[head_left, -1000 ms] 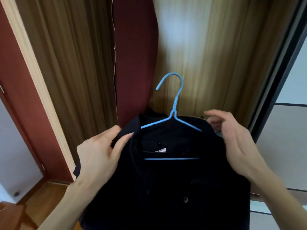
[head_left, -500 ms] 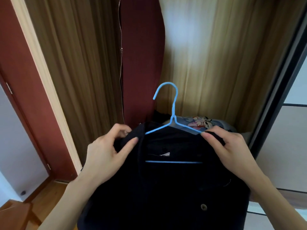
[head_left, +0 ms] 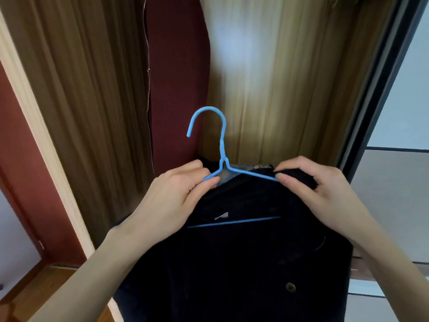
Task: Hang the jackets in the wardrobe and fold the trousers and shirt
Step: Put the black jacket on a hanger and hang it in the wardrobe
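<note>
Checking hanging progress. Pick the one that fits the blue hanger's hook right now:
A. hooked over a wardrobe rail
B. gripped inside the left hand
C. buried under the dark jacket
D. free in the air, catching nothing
D: the blue hanger has its hook standing free before the wardrobe, while the left hand and right hand pinch the dark jacket at its shoulders.

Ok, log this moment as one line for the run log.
step: jacket on hanger, not yet hung | left hand: pinches hanger shoulder | right hand: grips jacket collar at hanger | hook: free, in front of wardrobe
</note>
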The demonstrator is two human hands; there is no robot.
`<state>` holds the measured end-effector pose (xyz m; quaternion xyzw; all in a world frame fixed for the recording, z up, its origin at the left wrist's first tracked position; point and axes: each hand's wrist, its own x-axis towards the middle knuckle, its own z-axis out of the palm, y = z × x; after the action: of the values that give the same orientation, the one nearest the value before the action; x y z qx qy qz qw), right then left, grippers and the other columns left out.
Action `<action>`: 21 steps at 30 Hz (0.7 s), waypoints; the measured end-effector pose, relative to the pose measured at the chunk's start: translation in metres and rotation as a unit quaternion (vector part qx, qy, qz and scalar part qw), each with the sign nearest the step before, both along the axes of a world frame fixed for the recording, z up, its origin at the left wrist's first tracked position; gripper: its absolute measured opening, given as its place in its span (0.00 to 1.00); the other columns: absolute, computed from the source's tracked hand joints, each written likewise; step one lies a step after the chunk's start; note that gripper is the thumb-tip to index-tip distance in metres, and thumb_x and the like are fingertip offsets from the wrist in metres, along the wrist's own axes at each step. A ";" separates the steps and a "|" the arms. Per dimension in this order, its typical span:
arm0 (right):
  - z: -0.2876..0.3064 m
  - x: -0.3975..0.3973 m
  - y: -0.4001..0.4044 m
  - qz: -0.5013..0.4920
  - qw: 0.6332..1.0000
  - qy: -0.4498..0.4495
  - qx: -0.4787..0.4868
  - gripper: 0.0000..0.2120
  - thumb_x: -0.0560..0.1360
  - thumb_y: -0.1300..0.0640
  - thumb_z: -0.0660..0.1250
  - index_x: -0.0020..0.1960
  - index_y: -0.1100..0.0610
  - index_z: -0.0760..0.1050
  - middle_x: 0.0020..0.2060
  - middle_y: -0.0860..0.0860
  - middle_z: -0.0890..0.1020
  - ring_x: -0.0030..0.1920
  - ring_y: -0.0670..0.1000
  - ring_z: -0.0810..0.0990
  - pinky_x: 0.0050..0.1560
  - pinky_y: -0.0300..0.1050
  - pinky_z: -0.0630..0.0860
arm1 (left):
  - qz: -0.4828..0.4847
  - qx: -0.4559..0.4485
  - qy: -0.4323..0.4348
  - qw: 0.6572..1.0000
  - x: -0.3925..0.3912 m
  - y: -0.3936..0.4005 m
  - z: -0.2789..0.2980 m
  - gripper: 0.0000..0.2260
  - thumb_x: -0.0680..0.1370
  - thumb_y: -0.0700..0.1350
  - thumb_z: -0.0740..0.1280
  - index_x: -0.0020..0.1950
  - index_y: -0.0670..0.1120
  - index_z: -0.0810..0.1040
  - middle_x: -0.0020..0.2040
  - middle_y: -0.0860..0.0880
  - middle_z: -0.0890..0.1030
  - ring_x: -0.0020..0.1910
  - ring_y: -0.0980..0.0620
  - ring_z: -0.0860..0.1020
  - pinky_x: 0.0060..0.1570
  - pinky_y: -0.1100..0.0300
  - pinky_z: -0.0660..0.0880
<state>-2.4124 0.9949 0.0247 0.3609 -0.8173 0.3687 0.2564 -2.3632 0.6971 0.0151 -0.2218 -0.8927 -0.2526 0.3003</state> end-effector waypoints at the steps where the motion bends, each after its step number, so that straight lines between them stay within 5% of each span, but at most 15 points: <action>1: 0.002 0.000 0.001 0.014 1.000 -0.003 0.009 0.06 0.82 0.50 0.67 0.57 0.44 0.80 0.52 0.39 0.84 0.54 0.43 0.84 0.51 0.32 0.76 | -0.005 0.003 -0.005 1.000 -0.002 0.003 -0.001 0.18 0.87 0.54 0.57 0.47 0.47 0.80 0.42 0.51 0.74 0.40 0.50 0.77 0.41 0.44 0.75; 5: 0.014 -0.003 -0.011 0.066 0.994 0.005 0.084 0.12 0.88 0.51 0.57 0.65 0.46 0.78 0.57 0.39 0.82 0.61 0.47 0.81 0.57 0.33 0.72 | -0.012 0.023 0.006 1.000 -0.008 0.013 0.001 0.17 0.88 0.51 0.56 0.56 0.46 0.83 0.44 0.51 0.75 0.40 0.49 0.78 0.41 0.44 0.76; 9: 0.024 -0.009 -0.002 0.080 0.991 -0.074 0.073 0.19 0.88 0.40 0.49 0.71 0.40 0.72 0.52 0.55 0.84 0.54 0.56 0.84 0.58 0.60 0.76 | 0.003 0.012 0.036 0.999 -0.006 0.023 0.002 0.17 0.87 0.52 0.57 0.60 0.46 0.83 0.44 0.53 0.72 0.38 0.50 0.76 0.38 0.47 0.76; 14: -0.004 -0.008 0.019 -0.015 0.991 0.060 0.122 0.12 0.86 0.39 0.56 0.63 0.41 0.74 0.50 0.37 0.79 0.52 0.44 0.81 0.49 0.50 0.79 | 0.018 0.025 0.032 0.999 -0.010 0.027 0.001 0.19 0.88 0.53 0.55 0.57 0.46 0.83 0.44 0.53 0.70 0.38 0.51 0.75 0.38 0.48 0.76; 21: 0.012 0.003 0.034 -0.059 0.985 0.047 0.157 0.16 0.83 0.34 0.57 0.58 0.45 0.75 0.39 0.47 0.82 0.37 0.50 0.81 0.40 0.54 0.78 | -0.014 0.011 -0.029 0.999 -0.032 0.051 0.006 0.19 0.86 0.55 0.54 0.52 0.46 0.81 0.45 0.52 0.70 0.40 0.50 0.76 0.43 0.43 0.76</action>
<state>-2.4090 1.0290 0.0363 0.3645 -0.8722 0.2024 0.2557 -2.3954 0.7482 0.0213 -0.2231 -0.8950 -0.2730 0.2732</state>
